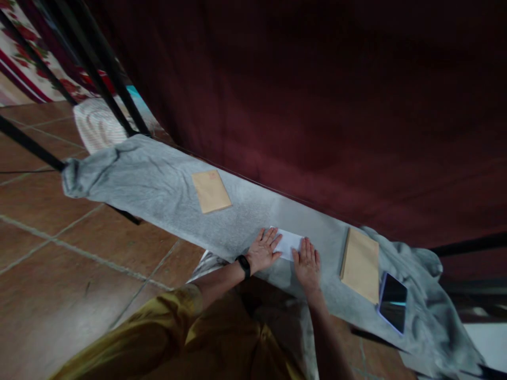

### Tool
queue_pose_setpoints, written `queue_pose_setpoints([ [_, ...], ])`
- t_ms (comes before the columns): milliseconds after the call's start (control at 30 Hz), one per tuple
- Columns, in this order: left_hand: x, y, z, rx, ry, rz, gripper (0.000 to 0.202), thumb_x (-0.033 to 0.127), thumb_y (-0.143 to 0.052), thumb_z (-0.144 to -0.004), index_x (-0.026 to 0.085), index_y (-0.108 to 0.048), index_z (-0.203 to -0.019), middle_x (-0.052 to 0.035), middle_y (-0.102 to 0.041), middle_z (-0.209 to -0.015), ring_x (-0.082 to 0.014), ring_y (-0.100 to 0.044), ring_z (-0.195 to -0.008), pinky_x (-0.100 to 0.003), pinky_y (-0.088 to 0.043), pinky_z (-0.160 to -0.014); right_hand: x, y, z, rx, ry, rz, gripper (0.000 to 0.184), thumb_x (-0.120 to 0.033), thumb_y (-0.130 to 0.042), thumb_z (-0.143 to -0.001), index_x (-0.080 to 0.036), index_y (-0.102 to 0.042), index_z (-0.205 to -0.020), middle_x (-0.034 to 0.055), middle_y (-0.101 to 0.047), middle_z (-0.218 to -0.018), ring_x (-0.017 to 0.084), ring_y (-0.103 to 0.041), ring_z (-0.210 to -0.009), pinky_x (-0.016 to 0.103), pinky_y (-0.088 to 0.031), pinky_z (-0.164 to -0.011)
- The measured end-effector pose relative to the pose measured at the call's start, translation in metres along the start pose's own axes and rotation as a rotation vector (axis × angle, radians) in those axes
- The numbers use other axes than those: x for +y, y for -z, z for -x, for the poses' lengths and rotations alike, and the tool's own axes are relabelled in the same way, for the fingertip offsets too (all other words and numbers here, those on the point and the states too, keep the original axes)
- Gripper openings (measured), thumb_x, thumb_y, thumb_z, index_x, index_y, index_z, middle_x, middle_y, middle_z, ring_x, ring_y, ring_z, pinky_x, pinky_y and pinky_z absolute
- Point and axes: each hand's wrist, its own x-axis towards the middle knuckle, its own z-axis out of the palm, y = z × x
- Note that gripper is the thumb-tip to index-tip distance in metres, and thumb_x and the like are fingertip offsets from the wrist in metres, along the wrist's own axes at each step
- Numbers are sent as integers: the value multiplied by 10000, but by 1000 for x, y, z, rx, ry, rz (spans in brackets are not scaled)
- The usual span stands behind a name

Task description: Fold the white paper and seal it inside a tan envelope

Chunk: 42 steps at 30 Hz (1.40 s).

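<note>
Far left, a striped cloth [101, 124] sits bunched by the black bars [114, 89], and here the grey cover [154, 177] begins, creased at this end. Along it we go: one envelope [212, 191], flat and brown, a reddish mark near its top corner, well apart from the hands.

Now the middle, and here's the action! The left hand [263, 252], dark band [243, 266] at its wrist, lies spread and palm down, fingers over the left end of the white paper [285, 244]. The right hand [308, 266] is down at the other end, flat too, thumb on the sheet; neither one grips anything.

How far along? The paper is out flat on the cover, inside no envelope, and the pressing looks under way rather than finished. Any fold in it? Too blurred to call.

On to the right: a brown pile [360, 264], seemingly more envelopes, then the phone [393, 303] just beside it, dark screen up.
</note>
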Motion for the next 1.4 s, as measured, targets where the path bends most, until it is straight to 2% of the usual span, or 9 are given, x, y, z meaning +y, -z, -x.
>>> queue_pose_setpoints([
  [433,-20,4,25,54,12,-6,594,480,-360,-1005,174,-376,-1514,-106,-366,-1577,-225,-284,-1482,-443,-166,-1224,3,13,8,72,-128,-27,539,-367,-311,-1034,-58,-425,-1461,220,-479,-1476,282,-429,-1385,504,-336,-1117],
  [600,-17,8,21,47,11,-22,576,445,-386,-996,163,-396,-1499,-132,-379,-1567,-256,-302,-1473,-480,-191,-1213,-26,18,16,42,-50,-113,518,-258,-283,-1024,-128,-324,-1524,149,-381,-1562,239,-344,-1444,498,-320,-1144],
  [733,-13,12,14,-34,-42,-61,483,302,-421,-986,126,-470,-1434,-183,-449,-1514,-280,-385,-1430,-495,-279,-1175,-53,22,21,-105,76,-195,495,-266,-349,-1009,-158,-411,-1488,98,-427,-1543,205,-382,-1424,436,-291,-1180],
  [833,-6,15,11,-104,-74,-104,428,129,-423,-939,111,-541,-1350,-206,-517,-1449,-281,-474,-1366,-467,-382,-1109,-56,23,21,-77,-8,-254,484,-267,-346,-1003,-132,-457,-1454,116,-479,-1503,210,-403,-1408,444,-289,-1184],
  [933,2,22,10,-105,-88,-83,477,-6,-408,-857,119,-584,-1283,-200,-579,-1378,-265,-527,-1311,-441,-406,-1088,-50,19,21,17,-130,-348,502,-278,-312,-999,-130,-437,-1462,136,-490,-1488,218,-420,-1393,460,-350,-1145],
  [1100,4,43,2,-75,-35,33,362,18,-426,-872,148,-665,-1111,-155,-703,-1125,-263,-641,-1117,-424,-463,-1009,-37,13,25,156,-445,-569,574,-370,-298,-979,-120,-378,-1490,187,-494,-1466,259,-489,-1332,454,-449,-1042],
  [1167,3,49,-4,-5,114,247,276,105,-441,-924,152,-692,-1030,-135,-728,-1023,-262,-678,-1018,-407,-496,-943,-34,17,26,155,-632,-753,608,-435,-322,-960,-105,-411,-1462,211,-516,-1436,277,-540,-1274,445,-474,-1007],
  [1267,6,51,-8,166,519,967,232,288,-529,-938,147,-710,-908,-104,-746,-901,-249,-713,-880,-362,-536,-828,-40,31,25,94,-838,-1208,630,-523,-440,-913,-125,-485,-1400,202,-583,-1364,283,-606,-1186,431,-499,-970],
  [1400,29,40,5,271,726,1610,247,400,-705,-820,157,-691,-865,-96,-756,-947,-211,-728,-853,-323,-559,-801,-64,50,17,-63,-800,-1632,541,-577,-582,-851,-170,-637,-1203,139,-706,-1170,257,-679,-1043,405,-530,-914],
])
